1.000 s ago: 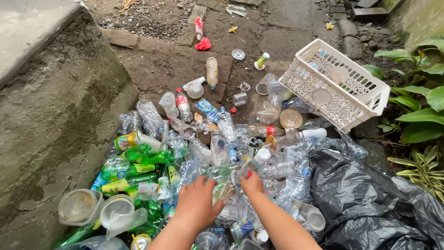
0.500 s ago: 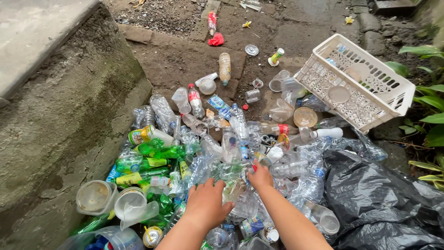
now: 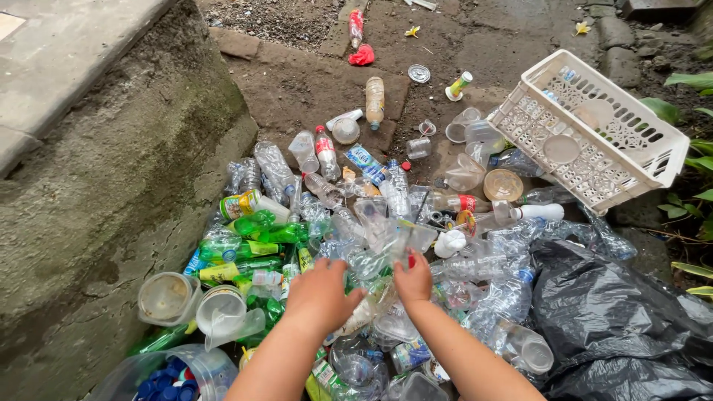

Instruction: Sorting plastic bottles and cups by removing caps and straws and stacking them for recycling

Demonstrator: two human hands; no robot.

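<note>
nearest the cam, both forearms reach into the bottle heap from the bottom edge of view. left hand (image 3: 321,294) is palm down w/ fingers curled into the clear plastic, right hand (image 3: 413,279) is just beside it, fingers pinched round something w/ a red bit showing. both are on the same crumpled clear bottle (image 3: 375,269), but how tight either grip is, can't tell, the backs of the hands hide it.

that bottle sits mid-pile, on top of other clear empties. imo it'll be v light, thin-walled, crackly, caves in if squeezed, prob a bit slick. the neck or cap end is the stiff part so that's the spot to grab, the body just folds.

left of the hands: green bottles (image 3: 256,230), two clear cups (image 3: 194,306), and a tub of blue caps (image 3: 172,379) at the bottom edge. right side, black bin bag (image 3: 616,327) lying on the ground.

farther out the pile thins onto bare dirt. white plastic basket (image 3: 594,130) is tipped on its side at the far right w/ cups spilling near it. concrete wall (image 3: 96,163) runs along the left. way back there's a lone bottle (image 3: 375,100) and a red scrap (image 3: 362,56).
</note>
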